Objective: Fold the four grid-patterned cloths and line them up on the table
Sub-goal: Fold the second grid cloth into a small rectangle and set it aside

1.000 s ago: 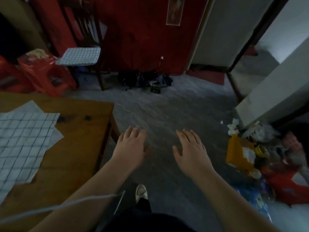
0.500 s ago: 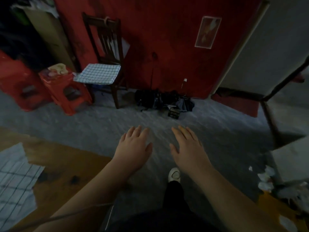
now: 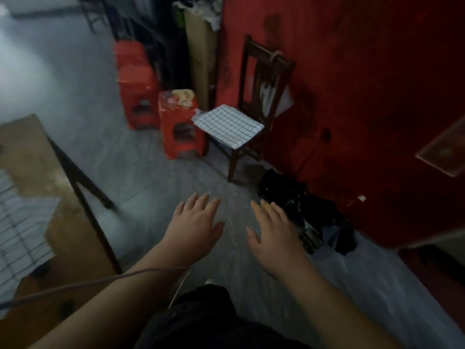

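Hands: my left hand (image 3: 195,222) and right hand (image 3: 273,230) hover palm-down over the floor, fingers (image 3: 192,201) straight, loosely spread, empty, ready to collect
Cloths: one grid cloth (image 3: 227,125) on the chair (image 3: 266,69) seat ahead; another cloth (image 3: 22,227) spread on the surface (image 3: 32,152), left
Change: the chair now looks nearer than half a second ago

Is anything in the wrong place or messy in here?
Yes. One grid-patterned cloth sits on the seat of the wooden chair, away from the table where a second cloth lies. Also, a dark heap of things is lying on the floor by the red wall.
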Demonstrator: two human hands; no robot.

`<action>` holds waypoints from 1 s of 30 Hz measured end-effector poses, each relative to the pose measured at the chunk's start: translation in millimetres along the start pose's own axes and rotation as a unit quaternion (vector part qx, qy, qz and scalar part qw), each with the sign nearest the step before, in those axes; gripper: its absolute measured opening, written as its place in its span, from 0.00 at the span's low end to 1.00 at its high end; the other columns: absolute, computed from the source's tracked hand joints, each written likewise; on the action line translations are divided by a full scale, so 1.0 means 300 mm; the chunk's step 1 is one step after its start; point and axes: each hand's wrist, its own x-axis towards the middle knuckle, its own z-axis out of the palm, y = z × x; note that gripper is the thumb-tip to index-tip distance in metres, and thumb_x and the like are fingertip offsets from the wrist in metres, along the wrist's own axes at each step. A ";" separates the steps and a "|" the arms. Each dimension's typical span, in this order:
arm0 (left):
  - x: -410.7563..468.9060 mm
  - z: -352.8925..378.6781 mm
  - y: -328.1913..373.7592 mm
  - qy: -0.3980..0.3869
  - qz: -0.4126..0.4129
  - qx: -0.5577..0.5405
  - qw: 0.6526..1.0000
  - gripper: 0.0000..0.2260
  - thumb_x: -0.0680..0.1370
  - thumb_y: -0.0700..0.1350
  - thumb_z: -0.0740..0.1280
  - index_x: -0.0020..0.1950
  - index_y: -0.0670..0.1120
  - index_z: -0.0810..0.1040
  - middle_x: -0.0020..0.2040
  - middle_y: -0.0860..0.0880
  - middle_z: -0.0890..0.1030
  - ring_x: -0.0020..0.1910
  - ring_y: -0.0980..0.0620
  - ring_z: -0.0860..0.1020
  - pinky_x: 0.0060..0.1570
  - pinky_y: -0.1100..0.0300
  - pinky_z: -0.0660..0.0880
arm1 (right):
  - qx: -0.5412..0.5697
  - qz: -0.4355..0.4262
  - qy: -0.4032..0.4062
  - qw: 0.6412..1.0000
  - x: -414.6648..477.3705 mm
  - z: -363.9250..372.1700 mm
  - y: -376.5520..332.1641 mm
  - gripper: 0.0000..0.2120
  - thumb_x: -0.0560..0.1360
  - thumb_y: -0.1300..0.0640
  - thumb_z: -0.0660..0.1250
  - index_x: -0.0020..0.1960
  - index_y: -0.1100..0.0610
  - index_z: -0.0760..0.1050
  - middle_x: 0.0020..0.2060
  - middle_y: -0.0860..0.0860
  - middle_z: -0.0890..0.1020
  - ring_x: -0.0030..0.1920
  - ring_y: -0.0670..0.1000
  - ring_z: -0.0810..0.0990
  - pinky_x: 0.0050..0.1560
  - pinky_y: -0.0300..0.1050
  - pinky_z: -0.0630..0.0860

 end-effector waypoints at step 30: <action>0.090 -0.211 -1.204 0.123 -0.647 -0.161 0.735 0.30 0.82 0.59 0.56 0.81 0.51 0.54 0.80 0.46 0.60 0.78 0.45 0.57 0.77 0.48 0.56 | -0.096 -0.617 -0.261 0.736 1.340 0.393 -1.509 0.31 0.82 0.43 0.58 0.82 0.49 0.52 0.81 0.49 0.57 0.80 0.51 0.51 0.79 0.48 0.49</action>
